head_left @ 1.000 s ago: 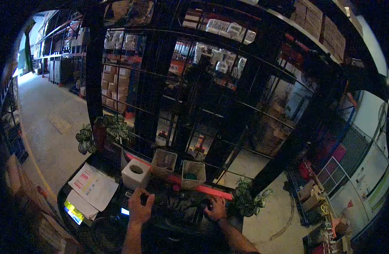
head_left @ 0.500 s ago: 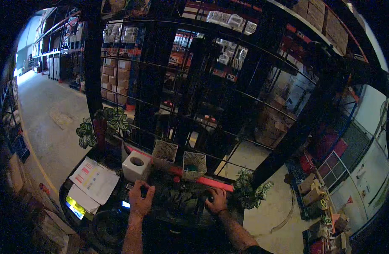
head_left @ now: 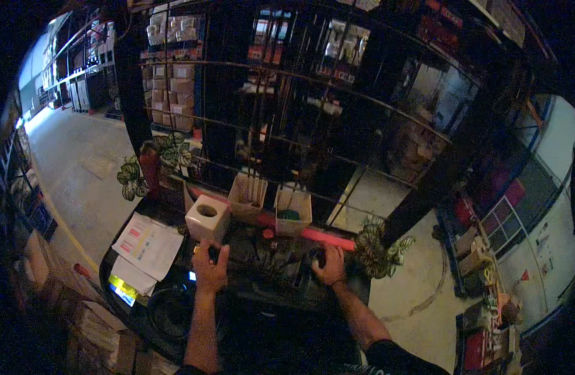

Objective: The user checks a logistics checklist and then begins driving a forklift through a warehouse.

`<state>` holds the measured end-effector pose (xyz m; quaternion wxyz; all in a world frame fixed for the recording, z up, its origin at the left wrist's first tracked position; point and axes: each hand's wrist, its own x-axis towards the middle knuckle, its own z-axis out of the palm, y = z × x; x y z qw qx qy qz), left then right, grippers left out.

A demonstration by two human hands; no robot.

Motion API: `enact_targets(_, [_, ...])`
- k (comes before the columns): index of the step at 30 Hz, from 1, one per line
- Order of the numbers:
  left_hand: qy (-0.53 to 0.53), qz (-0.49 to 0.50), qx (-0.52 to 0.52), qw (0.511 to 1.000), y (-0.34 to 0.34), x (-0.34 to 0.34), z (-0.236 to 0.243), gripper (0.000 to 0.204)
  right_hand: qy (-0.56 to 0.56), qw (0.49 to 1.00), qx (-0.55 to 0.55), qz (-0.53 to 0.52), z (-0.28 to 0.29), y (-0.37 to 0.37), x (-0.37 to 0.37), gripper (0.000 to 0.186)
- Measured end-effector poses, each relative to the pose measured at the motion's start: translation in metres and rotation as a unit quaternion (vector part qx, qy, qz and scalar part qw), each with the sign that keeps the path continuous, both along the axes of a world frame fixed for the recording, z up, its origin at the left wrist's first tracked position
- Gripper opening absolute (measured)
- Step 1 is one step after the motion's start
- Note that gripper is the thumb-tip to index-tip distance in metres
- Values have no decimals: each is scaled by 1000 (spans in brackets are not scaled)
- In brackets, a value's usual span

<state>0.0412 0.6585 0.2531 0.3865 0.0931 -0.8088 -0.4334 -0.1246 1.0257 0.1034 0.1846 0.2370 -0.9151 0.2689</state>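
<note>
My left hand (head_left: 210, 270) is in front of a white tissue box (head_left: 205, 224), its fingers curled around something small and dark that I cannot make out. Farther right, my right hand (head_left: 330, 267) is closed on a dark lever knob (head_left: 315, 257) on the black console. Beside my left forearm is a dark round steering wheel (head_left: 170, 310), only faintly visible. A stack of printed papers (head_left: 149, 247) lies left of the tissue box. Two white mesh baskets, a left one (head_left: 247, 192) and a right one (head_left: 294, 211), stand behind the console.
Leafy plants flank the console, one on the left (head_left: 132, 178) and one on the right (head_left: 374, 250). Dark mast bars and a wire guard rise ahead. Beyond them, stacked cartons (head_left: 172, 94) sit on racks. Pallets of goods (head_left: 478, 262) line the right side.
The view has tilted downward, so the console and both hands sit higher in the picture and more of my right arm shows. My right hand stays at the lever; my left stays near the tissue box.
</note>
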Motion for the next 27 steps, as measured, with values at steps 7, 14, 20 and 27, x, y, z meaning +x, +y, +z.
enact_targets(7, [4, -48, 95, 994, -6, -4, -9, 29, -191, 977, -78, 43, 35, -21, 15, 66])
enact_targets(14, [9, -86, 135, 987, -6, -4, -13, 34, -133, 979, -46, 146, 100, -61, 76, 57])
enact_targets(20, [4, -14, -32, 999, -4, -3, -6, 33, -73, 974, -134, 170, 111, -63, 75, 56])
enact_targets(27, [-29, 3, -35, 999, -6, 1, -8, 37, -45, 977, -114, 176, 109, -63, 67, 49])
